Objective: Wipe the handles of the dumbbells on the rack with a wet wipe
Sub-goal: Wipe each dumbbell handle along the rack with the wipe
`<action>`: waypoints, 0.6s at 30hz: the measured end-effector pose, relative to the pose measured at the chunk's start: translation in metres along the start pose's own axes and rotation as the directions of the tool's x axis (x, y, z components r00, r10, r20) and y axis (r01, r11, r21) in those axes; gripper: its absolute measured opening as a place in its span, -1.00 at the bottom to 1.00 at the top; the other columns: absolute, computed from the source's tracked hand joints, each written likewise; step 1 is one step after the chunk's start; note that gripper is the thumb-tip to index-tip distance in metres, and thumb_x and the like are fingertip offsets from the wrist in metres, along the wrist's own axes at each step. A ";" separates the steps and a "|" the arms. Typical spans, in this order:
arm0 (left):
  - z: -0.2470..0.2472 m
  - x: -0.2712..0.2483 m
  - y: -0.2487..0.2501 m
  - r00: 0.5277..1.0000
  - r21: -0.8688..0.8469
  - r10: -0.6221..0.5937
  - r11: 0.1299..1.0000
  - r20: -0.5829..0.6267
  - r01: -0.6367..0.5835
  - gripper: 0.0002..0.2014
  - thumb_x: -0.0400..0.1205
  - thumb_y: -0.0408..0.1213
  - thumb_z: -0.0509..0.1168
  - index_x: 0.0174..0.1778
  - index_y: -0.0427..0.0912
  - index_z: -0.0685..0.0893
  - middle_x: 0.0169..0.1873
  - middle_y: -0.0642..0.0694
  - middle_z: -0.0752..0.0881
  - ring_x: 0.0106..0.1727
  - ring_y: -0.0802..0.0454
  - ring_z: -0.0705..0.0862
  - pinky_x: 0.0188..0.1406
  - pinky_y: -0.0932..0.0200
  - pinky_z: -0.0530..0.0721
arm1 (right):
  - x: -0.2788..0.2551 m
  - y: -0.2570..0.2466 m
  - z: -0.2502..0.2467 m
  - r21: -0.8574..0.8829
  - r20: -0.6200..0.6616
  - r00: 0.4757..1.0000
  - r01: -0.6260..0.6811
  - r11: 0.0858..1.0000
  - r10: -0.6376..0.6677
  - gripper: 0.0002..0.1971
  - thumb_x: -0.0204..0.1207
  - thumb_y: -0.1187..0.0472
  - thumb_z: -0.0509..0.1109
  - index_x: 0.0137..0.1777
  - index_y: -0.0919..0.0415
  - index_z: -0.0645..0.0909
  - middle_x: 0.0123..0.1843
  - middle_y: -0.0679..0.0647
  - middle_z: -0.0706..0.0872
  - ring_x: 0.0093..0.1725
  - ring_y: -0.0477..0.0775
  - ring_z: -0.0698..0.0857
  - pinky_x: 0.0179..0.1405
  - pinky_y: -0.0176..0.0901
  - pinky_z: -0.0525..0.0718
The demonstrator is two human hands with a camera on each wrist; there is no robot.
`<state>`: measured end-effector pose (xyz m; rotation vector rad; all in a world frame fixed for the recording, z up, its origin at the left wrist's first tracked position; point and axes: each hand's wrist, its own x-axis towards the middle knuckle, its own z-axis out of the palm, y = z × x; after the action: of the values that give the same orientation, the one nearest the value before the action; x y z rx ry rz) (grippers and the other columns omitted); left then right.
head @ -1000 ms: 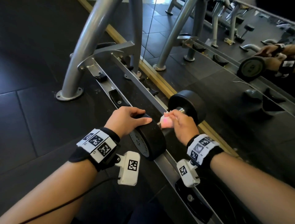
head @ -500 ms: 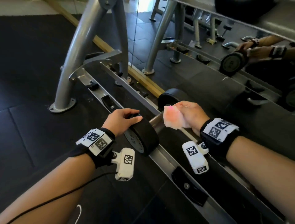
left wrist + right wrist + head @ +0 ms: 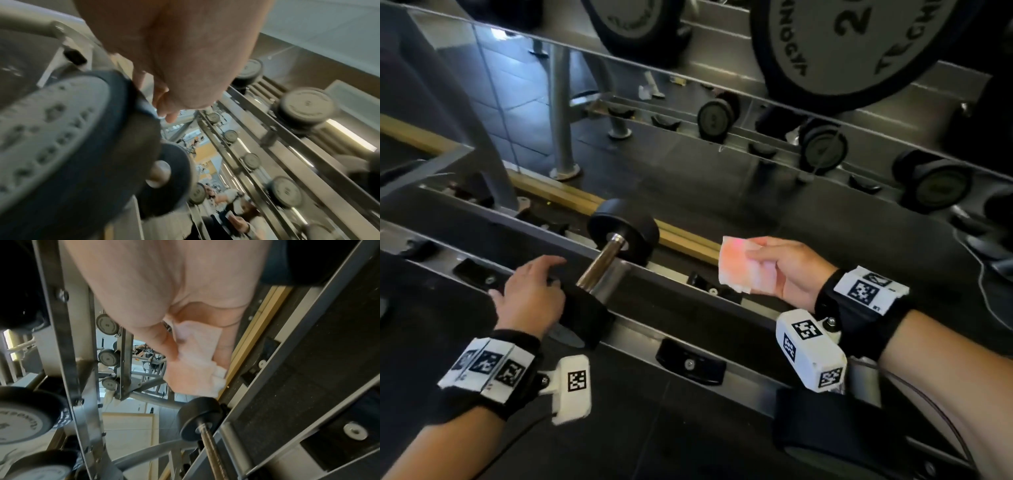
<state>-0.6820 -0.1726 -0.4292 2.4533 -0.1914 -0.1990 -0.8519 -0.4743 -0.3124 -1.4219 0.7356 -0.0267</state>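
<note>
A black dumbbell lies across the lower rack rails, its chrome handle (image 3: 602, 265) bare between the far head (image 3: 624, 229) and the near head (image 3: 585, 323). My left hand (image 3: 530, 294) lies over the near head with loosely spread fingers (image 3: 164, 105) at its rim (image 3: 127, 129); it grips nothing. My right hand (image 3: 789, 270) is clear of the handle, to its right above the rail, and pinches a folded pinkish-white wet wipe (image 3: 743, 267). In the right wrist view the wipe (image 3: 195, 363) hangs from the fingers above the far head (image 3: 197, 417).
Grey rack rails (image 3: 688, 281) carry black rubber saddles (image 3: 690, 363). A mirror behind, edged by a wooden strip (image 3: 681, 240), reflects the rack and several small dumbbells (image 3: 822, 147). Large dumbbell heads (image 3: 839, 44) on the upper tier hang overhead.
My right hand has lifted the wipe off the handle and carried it right. My left hand has loosened from its hold on the near head. The head view has swung right.
</note>
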 end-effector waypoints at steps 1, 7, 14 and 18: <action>0.004 -0.006 0.017 0.996 0.030 0.080 0.996 -0.031 -0.079 -0.54 0.64 -0.36 0.28 0.44 0.10 0.54 0.49 -0.15 0.53 0.57 -0.27 0.38 0.56 -0.56 0.09 | -0.004 0.004 -0.009 0.002 -0.017 1.000 -0.010 1.000 0.010 -0.66 0.63 0.39 0.31 0.40 0.29 0.58 0.28 0.34 0.70 0.19 0.29 0.74 -0.14 0.05 0.75; 0.059 -0.063 0.136 0.884 -0.204 0.466 0.870 0.043 -0.449 -0.49 0.64 -0.25 0.37 0.51 0.16 0.47 0.33 -0.03 0.66 0.43 -0.10 0.58 0.58 -0.43 0.25 | -0.013 0.025 -0.064 -0.074 -0.082 0.996 -0.045 0.996 0.039 -0.72 0.62 0.36 0.35 0.32 0.27 0.64 0.24 0.33 0.71 0.24 0.32 0.71 0.04 0.11 0.76; 0.123 -0.138 0.204 0.772 -0.288 0.616 0.776 0.158 -0.561 -0.47 0.66 -0.16 0.36 0.55 0.20 0.40 0.38 0.19 0.62 0.47 0.10 0.51 0.64 -0.27 0.24 | -0.040 0.043 -0.137 -0.389 -0.100 0.929 0.292 0.874 -0.355 -0.84 0.50 0.21 0.49 0.02 -0.03 0.80 -0.06 -0.03 0.86 0.02 -0.01 0.80 -0.07 -0.24 0.76; 0.147 -0.165 0.212 0.751 -0.333 0.620 0.774 0.226 -0.539 -0.46 0.65 -0.10 0.38 0.56 0.14 0.39 0.40 0.15 0.61 0.45 0.12 0.53 0.42 0.16 0.46 | -0.054 0.068 -0.170 -0.627 0.025 0.902 0.350 0.696 -0.432 -0.70 0.36 -0.26 0.53 0.03 -0.20 0.79 0.01 -0.20 0.83 0.07 -0.19 0.77 0.17 -0.13 0.71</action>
<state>-0.8899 -0.3945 -0.3929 1.9757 -1.0097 -0.3235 -1.0017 -0.5874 -0.3440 -2.2244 0.5406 -0.2296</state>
